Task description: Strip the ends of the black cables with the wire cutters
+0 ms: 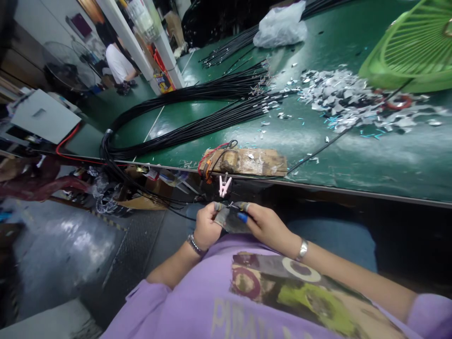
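My left hand point(207, 225) and my right hand point(265, 224) meet in front of my chest, just below the table edge. Both wear grey finger covers on the pinching fingers; one right fingertip is blue. Together they pinch the bare end of a thin black wire point(233, 205), whose small metal tips show between the fingertips. A pink clip point(224, 184) hangs from the table edge right above them. A worn wooden block point(252, 162) with red and black leads lies on the edge behind the clip.
Long bundles of black cables point(197, 129) sweep across the green table point(388, 155) and hang off its left end. Scraps of white and blue insulation point(339, 96), a green plastic basket point(416, 47) and a white bag point(280, 26) lie further back. Another person point(118, 61) sits far left.
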The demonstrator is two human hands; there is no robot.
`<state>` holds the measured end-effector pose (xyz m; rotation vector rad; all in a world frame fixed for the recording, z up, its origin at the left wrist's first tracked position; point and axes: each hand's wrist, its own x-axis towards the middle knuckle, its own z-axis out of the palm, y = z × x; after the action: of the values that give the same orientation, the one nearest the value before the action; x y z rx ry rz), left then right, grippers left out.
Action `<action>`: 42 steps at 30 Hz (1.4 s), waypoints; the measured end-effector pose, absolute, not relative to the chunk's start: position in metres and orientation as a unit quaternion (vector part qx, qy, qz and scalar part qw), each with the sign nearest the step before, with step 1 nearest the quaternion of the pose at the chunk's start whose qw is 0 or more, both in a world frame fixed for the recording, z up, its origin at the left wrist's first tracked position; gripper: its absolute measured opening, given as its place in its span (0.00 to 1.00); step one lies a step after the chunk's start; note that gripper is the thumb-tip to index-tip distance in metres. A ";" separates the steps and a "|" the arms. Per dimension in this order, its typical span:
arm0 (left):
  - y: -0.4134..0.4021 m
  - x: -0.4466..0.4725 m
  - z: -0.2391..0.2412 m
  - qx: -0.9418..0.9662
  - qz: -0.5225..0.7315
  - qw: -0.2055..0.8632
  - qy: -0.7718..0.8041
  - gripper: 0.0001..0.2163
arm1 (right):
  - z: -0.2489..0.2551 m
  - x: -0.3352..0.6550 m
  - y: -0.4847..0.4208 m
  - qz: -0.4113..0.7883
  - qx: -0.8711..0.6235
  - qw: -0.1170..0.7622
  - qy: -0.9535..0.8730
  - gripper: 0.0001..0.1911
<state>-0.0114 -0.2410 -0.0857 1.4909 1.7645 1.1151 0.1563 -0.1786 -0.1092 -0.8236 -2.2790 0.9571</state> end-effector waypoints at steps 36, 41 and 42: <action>-0.243 -0.021 -0.106 0.790 0.259 -0.088 0.548 0.09 | -0.096 0.148 -0.172 0.679 -0.370 0.269 -0.574 0.16; -0.240 -0.020 -0.107 0.797 0.275 -0.127 0.523 0.08 | -0.095 0.147 -0.173 0.737 -0.403 0.225 -0.494 0.12; -0.240 -0.021 -0.108 0.800 0.278 -0.127 0.517 0.07 | -0.095 0.148 -0.173 0.760 -0.409 0.204 -0.461 0.12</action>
<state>-0.0205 -0.2399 -0.1080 2.7389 1.7688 0.9502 0.1476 -0.1735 -0.0953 -1.1412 -1.2857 2.1211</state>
